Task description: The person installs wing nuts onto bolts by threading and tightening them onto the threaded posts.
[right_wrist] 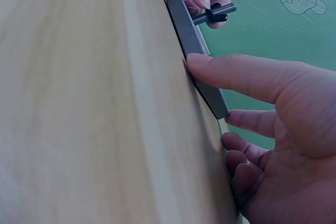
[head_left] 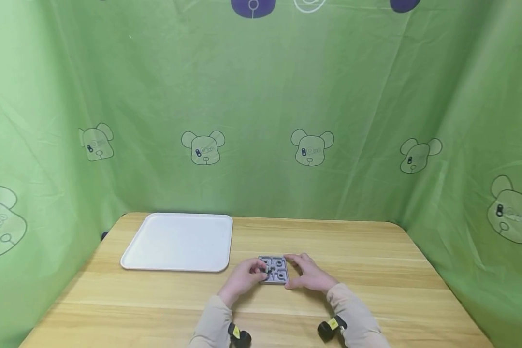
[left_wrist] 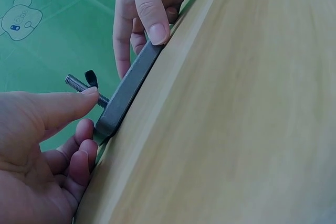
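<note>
A grey square plate with a raised pattern lies flat on the table, between the two hands. A threaded bolt stands up from it and carries a black wing nut. My left hand pinches the wing nut at the plate's left part; the index fingertip is partly hidden behind it. From the right, my right hand grips the plate, thumb at the near edge and a finger at the far corner. In the right wrist view the plate's dark side rests against the wood.
A white tray lies at the back left of the wooden table. Green curtains with bear drawings surround the table at the back and both sides. A black wrist camera sits on each sleeve.
</note>
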`<action>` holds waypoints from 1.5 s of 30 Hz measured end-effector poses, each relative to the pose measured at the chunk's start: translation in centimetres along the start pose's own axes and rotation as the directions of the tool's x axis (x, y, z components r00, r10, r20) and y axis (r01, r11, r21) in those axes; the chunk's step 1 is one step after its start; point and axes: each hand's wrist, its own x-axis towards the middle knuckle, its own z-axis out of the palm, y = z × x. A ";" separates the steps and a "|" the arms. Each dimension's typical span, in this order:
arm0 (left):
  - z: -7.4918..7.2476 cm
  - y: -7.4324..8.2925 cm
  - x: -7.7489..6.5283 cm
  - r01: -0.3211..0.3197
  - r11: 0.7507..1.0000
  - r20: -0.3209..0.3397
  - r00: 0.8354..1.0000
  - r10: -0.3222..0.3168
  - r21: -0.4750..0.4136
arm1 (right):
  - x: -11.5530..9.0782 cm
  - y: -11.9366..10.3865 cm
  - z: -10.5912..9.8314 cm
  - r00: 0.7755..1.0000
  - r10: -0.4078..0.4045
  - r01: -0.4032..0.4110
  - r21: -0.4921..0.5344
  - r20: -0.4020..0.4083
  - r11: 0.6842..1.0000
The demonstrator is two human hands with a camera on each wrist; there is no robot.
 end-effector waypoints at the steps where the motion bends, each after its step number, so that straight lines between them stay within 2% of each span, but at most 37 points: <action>1: 0.0 0.0 0.0 -0.003 1.000 0.000 1.000 0.003 0.003 | 0.0 0.0 0.0 1.000 0.000 0.000 -0.002 0.000 1.000; 10: 0.1 -0.1 0.1 -0.004 1.000 0.010 1.000 0.004 0.008 | -0.2 -0.3 -0.1 1.000 0.000 0.000 -0.002 0.003 1.000; 20: -0.3 -0.2 -0.3 0.034 0.995 -0.006 0.999 -0.034 -0.095 | -0.3 -0.6 -0.1 1.000 -0.001 0.001 0.021 0.000 1.000; 29: -0.5 0.0 -0.4 0.041 0.997 0.004 0.999 -0.041 -0.070 | -0.2 -0.3 0.0 1.000 -0.006 0.006 0.014 0.000 1.000; 45: -0.1 -0.1 0.0 -0.003 1.000 -0.004 1.000 0.003 -0.023 | -0.2 -0.3 -0.1 1.000 -0.008 0.008 0.011 0.002 1.000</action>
